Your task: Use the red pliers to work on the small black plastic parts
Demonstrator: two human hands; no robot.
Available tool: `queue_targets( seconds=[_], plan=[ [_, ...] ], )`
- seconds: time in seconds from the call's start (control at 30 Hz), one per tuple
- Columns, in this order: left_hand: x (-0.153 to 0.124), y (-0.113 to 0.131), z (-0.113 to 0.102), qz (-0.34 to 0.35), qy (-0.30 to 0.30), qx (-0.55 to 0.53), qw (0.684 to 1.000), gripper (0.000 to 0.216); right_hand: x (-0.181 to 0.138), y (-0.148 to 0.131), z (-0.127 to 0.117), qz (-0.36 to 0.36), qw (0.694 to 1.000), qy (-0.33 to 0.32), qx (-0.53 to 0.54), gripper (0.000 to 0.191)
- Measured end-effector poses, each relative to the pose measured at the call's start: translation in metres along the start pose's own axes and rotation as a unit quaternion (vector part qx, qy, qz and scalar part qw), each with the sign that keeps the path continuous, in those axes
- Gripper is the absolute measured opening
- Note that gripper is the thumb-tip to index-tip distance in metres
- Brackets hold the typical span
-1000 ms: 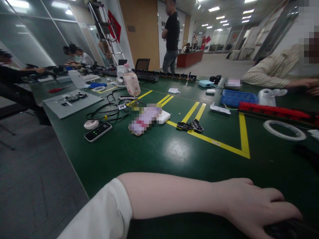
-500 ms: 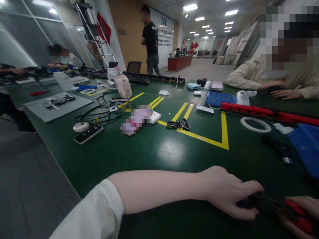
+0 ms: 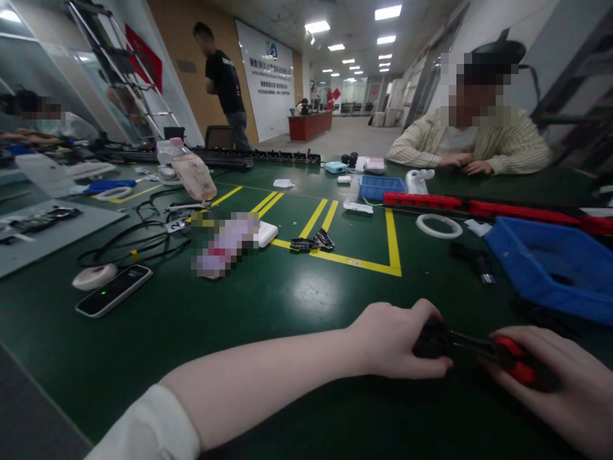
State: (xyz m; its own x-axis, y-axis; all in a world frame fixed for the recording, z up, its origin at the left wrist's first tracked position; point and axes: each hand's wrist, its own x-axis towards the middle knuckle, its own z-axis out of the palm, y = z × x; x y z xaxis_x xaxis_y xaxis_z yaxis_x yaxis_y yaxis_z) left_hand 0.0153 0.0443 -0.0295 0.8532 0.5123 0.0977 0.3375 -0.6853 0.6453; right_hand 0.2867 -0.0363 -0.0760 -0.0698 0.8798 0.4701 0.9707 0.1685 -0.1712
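My left hand (image 3: 395, 342) is closed around a small black part (image 3: 432, 338), its thumb and fingers gripping it from the sides. My right hand (image 3: 560, 383), at the lower right, wraps round pliers with red handles (image 3: 516, 363). The narrow metal jaws point left and reach the black part; whether they grip it I cannot tell. Both hands are just above the front of the green table (image 3: 287, 332). Some detail is lost to dark and blur.
A blue bin (image 3: 531, 268) stands right of my hands, with a black cable (image 3: 474, 260) and a tape roll (image 3: 438, 225) near it. Black pieces (image 3: 313, 241) lie by yellow tape. A phone (image 3: 227, 246), bottle (image 3: 194, 172) and white device (image 3: 115, 291) are leftward. A person (image 3: 469, 137) sits opposite.
The view has turned right, so things on the table shift left. Both hands appear farther up and left in the picture, and more of my right hand shows. The grips look the same.
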Motion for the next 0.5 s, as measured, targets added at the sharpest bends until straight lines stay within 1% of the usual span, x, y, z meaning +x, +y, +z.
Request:
queue_targets(
  seconds=[0.07,0.17,0.23,0.3,0.4,0.5],
  plan=[
    [0.0,-0.003,0.0,0.001,0.022,0.006,1.0,0.048,0.003,-0.005,-0.006,-0.005,1.0,-0.007,0.01,0.034],
    [0.0,-0.007,0.001,0.022,0.042,0.032,0.998,0.042,0.009,-0.011,-0.013,0.047,0.998,-0.031,0.012,0.042],
    [-0.001,-0.009,0.001,0.035,0.036,0.051,0.997,0.042,0.012,-0.013,-0.015,0.062,0.997,-0.048,0.017,0.045],
    [-0.002,-0.01,-0.001,0.044,0.028,0.064,0.997,0.041,0.013,-0.013,-0.014,0.056,0.997,-0.054,0.021,0.048],
    [-0.004,-0.013,-0.008,0.051,0.014,0.061,0.997,0.04,0.013,-0.012,-0.012,0.028,0.998,-0.057,0.025,0.049],
    [-0.005,-0.019,-0.02,0.067,-0.023,0.039,0.997,0.037,0.01,-0.011,-0.015,-0.01,0.999,-0.033,0.015,0.045]
  ],
)
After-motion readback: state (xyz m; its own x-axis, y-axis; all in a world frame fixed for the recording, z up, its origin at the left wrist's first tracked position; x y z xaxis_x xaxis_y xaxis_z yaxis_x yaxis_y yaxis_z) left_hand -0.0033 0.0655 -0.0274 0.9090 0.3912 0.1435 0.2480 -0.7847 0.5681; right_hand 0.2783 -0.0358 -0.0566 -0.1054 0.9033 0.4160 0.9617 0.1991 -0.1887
